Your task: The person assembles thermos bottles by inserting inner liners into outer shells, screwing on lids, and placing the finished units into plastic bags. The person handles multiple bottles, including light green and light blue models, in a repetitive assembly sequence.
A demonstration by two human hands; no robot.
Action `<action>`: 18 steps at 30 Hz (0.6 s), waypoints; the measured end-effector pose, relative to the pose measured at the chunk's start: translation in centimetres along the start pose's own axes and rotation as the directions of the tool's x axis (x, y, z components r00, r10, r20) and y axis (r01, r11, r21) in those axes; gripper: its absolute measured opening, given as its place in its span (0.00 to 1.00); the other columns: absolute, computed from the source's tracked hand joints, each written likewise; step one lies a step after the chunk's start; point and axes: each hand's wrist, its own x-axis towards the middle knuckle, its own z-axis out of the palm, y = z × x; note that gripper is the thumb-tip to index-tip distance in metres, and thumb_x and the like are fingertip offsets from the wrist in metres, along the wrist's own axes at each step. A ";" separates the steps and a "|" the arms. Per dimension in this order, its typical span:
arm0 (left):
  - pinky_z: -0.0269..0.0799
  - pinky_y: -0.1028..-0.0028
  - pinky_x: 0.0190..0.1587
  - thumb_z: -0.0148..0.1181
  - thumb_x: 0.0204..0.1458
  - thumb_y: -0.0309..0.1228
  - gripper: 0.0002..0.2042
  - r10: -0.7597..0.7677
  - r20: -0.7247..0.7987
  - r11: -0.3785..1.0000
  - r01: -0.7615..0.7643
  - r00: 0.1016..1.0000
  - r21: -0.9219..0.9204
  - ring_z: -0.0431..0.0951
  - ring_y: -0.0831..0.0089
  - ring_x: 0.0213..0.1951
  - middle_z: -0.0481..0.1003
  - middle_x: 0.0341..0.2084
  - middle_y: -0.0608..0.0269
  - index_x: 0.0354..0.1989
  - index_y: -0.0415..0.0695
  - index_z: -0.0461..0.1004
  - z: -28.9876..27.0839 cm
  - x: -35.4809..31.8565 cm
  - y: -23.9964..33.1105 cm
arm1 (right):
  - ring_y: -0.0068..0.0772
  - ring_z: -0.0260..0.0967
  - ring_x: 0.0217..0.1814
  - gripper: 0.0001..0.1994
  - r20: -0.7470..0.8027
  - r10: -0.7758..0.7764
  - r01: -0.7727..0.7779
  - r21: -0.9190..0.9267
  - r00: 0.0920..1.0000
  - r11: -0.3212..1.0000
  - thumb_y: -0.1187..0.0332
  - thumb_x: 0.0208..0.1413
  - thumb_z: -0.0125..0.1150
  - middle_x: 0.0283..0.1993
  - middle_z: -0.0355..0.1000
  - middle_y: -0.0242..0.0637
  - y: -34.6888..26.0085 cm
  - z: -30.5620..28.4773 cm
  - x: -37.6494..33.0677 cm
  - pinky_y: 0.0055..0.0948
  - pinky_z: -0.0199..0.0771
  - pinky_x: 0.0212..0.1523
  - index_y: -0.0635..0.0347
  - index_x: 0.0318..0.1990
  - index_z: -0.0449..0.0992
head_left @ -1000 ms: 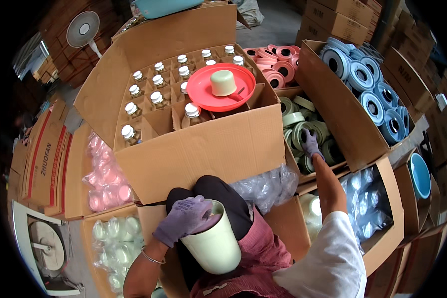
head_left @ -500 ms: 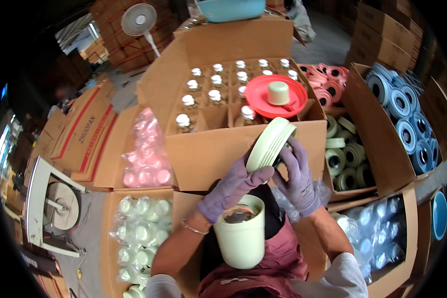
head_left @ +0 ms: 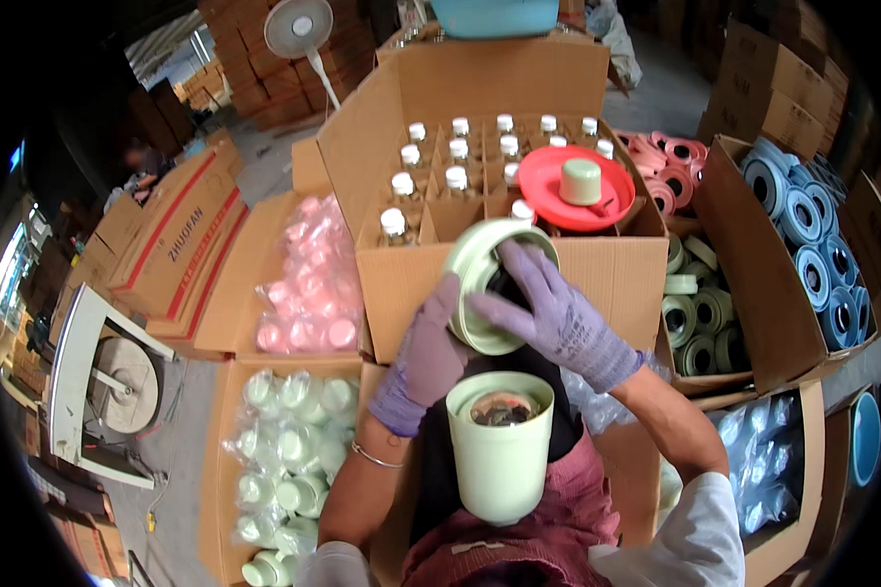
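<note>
My left hand [head_left: 424,357], in a purple work glove, grips the left side of a pale green ring-shaped plastic collar [head_left: 472,256]. The collar is tilted with its open side toward me. My right hand [head_left: 568,323], gloved alike, has its fingers reaching into the collar's opening, where something dark shows; the fingertips are partly blurred and hidden. Below both hands, a pale green plastic canister [head_left: 500,465] stands upright against my lap, its top open. Inside its mouth sits a round inner part with a dark, shiny centre.
Ahead, a divided carton [head_left: 509,269] holds several silver-capped bottles, with a red dish [head_left: 558,205] and small green cup [head_left: 580,182] on top. Bagged pink cups [head_left: 313,279] and green cups [head_left: 299,440] lie left. Blue rings [head_left: 803,220] and green rings [head_left: 700,318] fill cartons at right.
The collar has turned so its opening faces me, and my right hand has moved from its edge to inside the opening. The whole view has shifted slightly.
</note>
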 end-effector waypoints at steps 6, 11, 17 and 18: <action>0.63 0.62 0.62 0.68 0.48 0.45 0.36 0.469 0.366 0.258 -0.521 0.804 0.814 0.66 0.56 0.61 0.65 0.61 0.51 0.64 0.43 0.65 0.3 -0.4 0.1 | 0.44 0.69 0.59 0.26 0.539 0.521 -0.455 0.841 0.662 -0.293 0.62 0.56 0.59 0.57 0.68 0.52 -2.3 1.3 0.8 0.38 0.70 0.55 0.60 0.61 0.65; 0.63 0.59 0.61 0.67 0.49 0.44 0.33 0.332 0.658 -0.117 -0.662 0.676 0.740 0.66 0.55 0.61 0.67 0.60 0.51 0.62 0.44 0.67 -0.7 -0.1 0.7 | 0.37 0.73 0.53 0.26 0.258 0.401 -0.400 0.856 0.879 0.327 0.55 0.61 0.55 0.56 0.70 0.45 0.8 4.5 -4.7 0.39 0.74 0.54 0.56 0.63 0.65; 0.75 0.72 0.46 0.39 0.68 0.39 0.20 0.158 -0.147 0.987 -0.155 0.976 0.028 0.78 0.71 0.44 0.76 0.48 0.55 0.57 0.37 0.68 -0.6 -1.6 -0.3 | 0.47 0.72 0.34 0.30 0.019 -0.007 0.006 0.099 1.000 0.995 0.55 0.54 0.63 0.51 0.63 0.58 -1.3 1.3 0.3 0.40 0.75 0.37 0.63 0.59 0.65; 0.74 0.71 0.49 0.42 0.67 0.40 0.20 0.137 -0.124 0.984 -0.121 0.983 0.131 0.77 0.69 0.47 0.74 0.50 0.54 0.58 0.37 0.68 0.2 -1.9 -0.2 | 0.56 0.72 0.34 0.32 0.000 0.008 -0.008 0.093 1.000 0.996 0.53 0.51 0.65 0.54 0.61 0.60 -1.7 2.0 0.0 0.43 0.75 0.38 0.64 0.59 0.64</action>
